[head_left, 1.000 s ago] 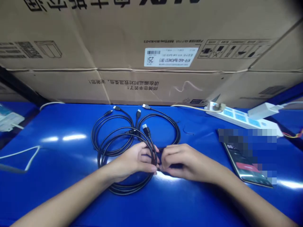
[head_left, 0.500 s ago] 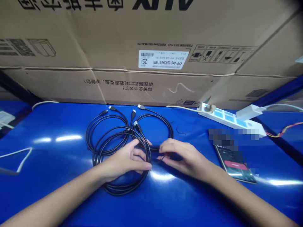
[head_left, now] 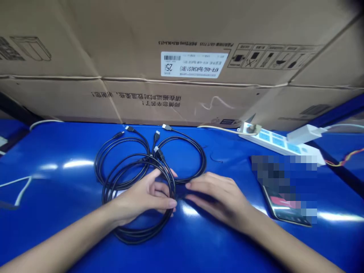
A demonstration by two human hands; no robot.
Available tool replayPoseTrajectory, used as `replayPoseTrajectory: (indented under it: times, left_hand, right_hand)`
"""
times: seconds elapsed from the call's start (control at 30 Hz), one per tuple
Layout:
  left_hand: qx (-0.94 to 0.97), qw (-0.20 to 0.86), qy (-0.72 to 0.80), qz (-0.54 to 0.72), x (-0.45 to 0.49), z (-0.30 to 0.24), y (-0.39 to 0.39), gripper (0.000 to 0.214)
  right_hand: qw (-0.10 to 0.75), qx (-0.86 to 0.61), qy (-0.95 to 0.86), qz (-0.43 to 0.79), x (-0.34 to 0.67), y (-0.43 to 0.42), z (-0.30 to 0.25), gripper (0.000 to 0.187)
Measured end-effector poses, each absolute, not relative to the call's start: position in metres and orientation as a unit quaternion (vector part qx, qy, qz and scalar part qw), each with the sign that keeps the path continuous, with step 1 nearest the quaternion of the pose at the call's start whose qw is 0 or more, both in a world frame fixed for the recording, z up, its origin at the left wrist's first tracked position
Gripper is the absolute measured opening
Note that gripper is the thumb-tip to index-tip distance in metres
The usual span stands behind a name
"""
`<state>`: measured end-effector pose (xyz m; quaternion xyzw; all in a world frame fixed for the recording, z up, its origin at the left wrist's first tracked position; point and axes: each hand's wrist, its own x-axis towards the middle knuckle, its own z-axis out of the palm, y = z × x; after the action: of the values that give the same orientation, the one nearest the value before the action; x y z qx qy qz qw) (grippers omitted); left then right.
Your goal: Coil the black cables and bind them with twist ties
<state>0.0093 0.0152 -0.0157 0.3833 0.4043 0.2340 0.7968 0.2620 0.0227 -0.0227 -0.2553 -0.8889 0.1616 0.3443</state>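
My left hand [head_left: 150, 195] is closed around one side of a coiled black cable [head_left: 136, 236], its thumb lying across the strands. A plug [head_left: 159, 152] with a bright metal tip sticks up from the far part of this coil. Just to the right, my right hand [head_left: 216, 195] hovers with thumb and forefinger apart; no object shows clearly between them. Behind lie a second coiled black cable [head_left: 98, 163] at the left and a third coil [head_left: 203, 161] at the right, overlapping near the middle. Their plugs point toward the box.
A big cardboard box [head_left: 136, 102] with upside-down print walls off the back of the blue table [head_left: 227, 246]. At the right are a white power strip [head_left: 284, 144] with a charger [head_left: 304, 133] and a phone [head_left: 287, 210]. A thin black tie [head_left: 216, 159] lies behind my right hand.
The right thumb and forefinger have spread; the thin black tie seen at their tips no longer shows there. My left hand still grips the coil, and the view has shifted slightly.
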Motion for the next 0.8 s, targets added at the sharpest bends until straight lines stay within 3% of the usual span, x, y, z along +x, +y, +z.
replayPoseTrajectory:
  times: [0.17,0.37,0.47,0.67,0.8]
  left_hand:
    - [0.381,0.798,0.399,0.243,0.010,-0.019,0.014,0.063]
    - [0.378,0.801,0.393,0.248,0.009,-0.020,0.014,0.064]
    - [0.374,0.800,0.395,0.253,0.009,-0.021,0.013,0.062]
    - [0.380,0.784,0.416,0.261,0.012,-0.019,0.013,0.068]
    - [0.381,0.780,0.424,0.258,0.013,-0.018,0.013,0.068]
  right_hand:
    - [0.322,-0.257,-0.897,0.157,0.261,0.022,-0.024,0.014]
    - [0.331,-0.284,-0.878,0.196,0.260,0.020,-0.026,0.015]
    - [0.314,-0.299,-0.863,0.258,0.259,0.018,-0.023,0.017]
    - [0.202,-0.339,-0.790,0.469,0.257,0.020,-0.009,0.016]
    - [0.227,-0.312,-0.785,0.485,0.256,0.021,-0.010,0.017]
